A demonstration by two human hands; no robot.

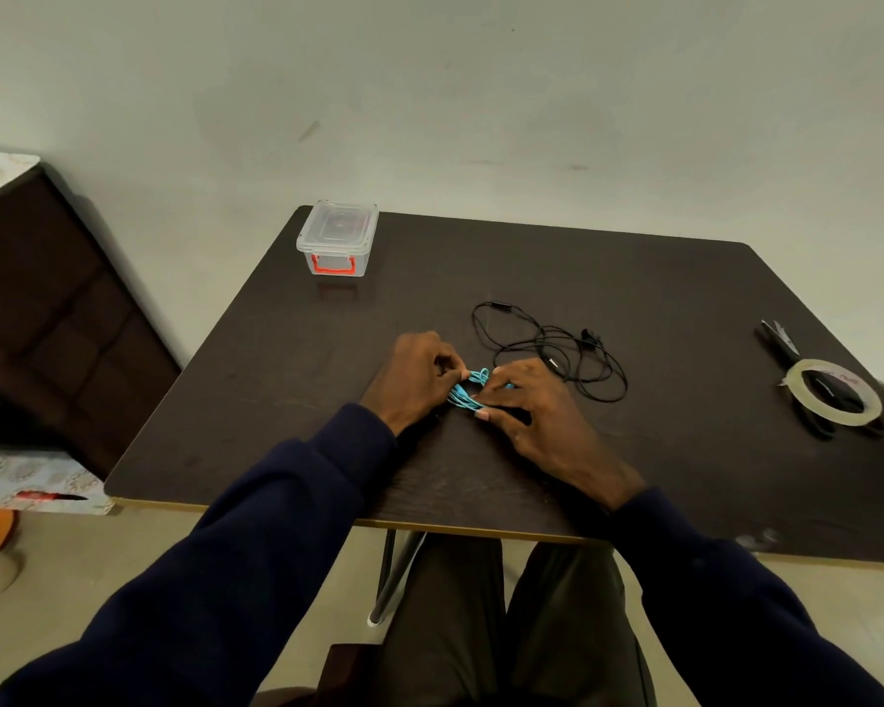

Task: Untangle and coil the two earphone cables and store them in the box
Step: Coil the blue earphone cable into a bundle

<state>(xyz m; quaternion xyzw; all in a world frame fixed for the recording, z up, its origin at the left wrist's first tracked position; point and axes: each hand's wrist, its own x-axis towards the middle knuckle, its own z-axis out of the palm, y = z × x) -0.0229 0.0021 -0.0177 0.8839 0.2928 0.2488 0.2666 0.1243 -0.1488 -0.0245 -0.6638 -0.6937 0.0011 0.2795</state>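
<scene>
Blue earphone cable [468,390], gathered into a small bundle of loops, is pinched between two bare hands over the middle of a dark wooden surface [659,477]. On one side the left hand [417,377] has its fingers [447,367] curled closed on the bundle. On the other side the right hand [537,408] grips it with thumb and fingertips closed on the strands. Both arms wear dark navy sleeves [256,553].

Just beyond the right hand, a black earphone cable [552,349] lies loose on the surface in uneven, overlapping loops, not held by either hand.

At the far left corner of the surface stands a small clear plastic box [338,237] with a red latch, its lid on, well apart from both cables.

Near the right edge, a roll of clear tape [833,392] rests on top of a pair of black-handled scissors [779,339].
</scene>
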